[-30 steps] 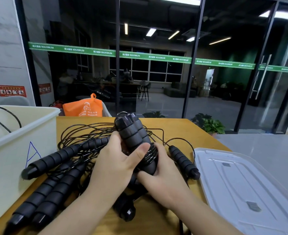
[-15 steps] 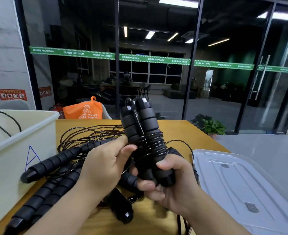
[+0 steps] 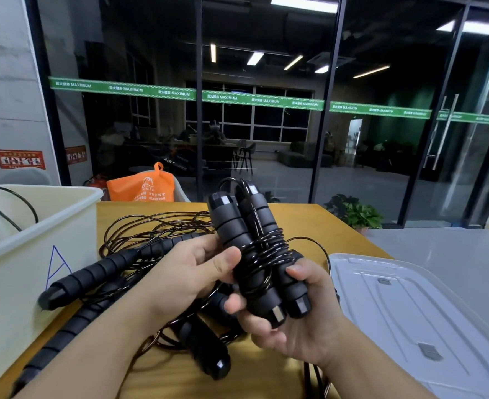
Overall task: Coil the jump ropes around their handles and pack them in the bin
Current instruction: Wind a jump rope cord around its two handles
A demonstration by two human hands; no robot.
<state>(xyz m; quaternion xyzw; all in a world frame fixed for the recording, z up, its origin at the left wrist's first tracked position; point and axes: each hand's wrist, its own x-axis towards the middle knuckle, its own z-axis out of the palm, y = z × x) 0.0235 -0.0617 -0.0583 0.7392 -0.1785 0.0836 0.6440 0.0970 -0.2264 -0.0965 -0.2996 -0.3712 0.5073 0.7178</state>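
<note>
The pair of black foam-grip jump-rope handles bound with coils of thin black cord point(image 3: 252, 254) is held upright above the yellow wooden table point(image 3: 303, 223), between both hands. The right hand point(image 3: 292, 318) curls its fingers round the lower ends of the handles from beneath. The left hand point(image 3: 191, 272) pinches the bundle at the wrapped section, thumb pressed on the coils.

To finish this step well, the thumb should probably keep the last turns pinned so the springy cord does not unwind, and the loose loop at the top wants tucking before the bundle travels. It should then go in lying flat.

To the bundle's left stands the cream plastic bin point(image 3: 36, 226), with a triangle or letter "A" drawn in blue pen on its side; a black cord loop shows inside. Between bin and bundle lies the tangle of uncoiled black ropes and handles point(image 3: 116, 266). To the bundle's right lies the translucent white plastic lid point(image 3: 410, 306).

Behind the bundle, the orange fabric bag point(image 3: 141, 187) carries white print too small to read. The green strip on the glass wall point(image 3: 260, 99) repeats "MAXIMUM" beside characters I cannot make out.
</note>
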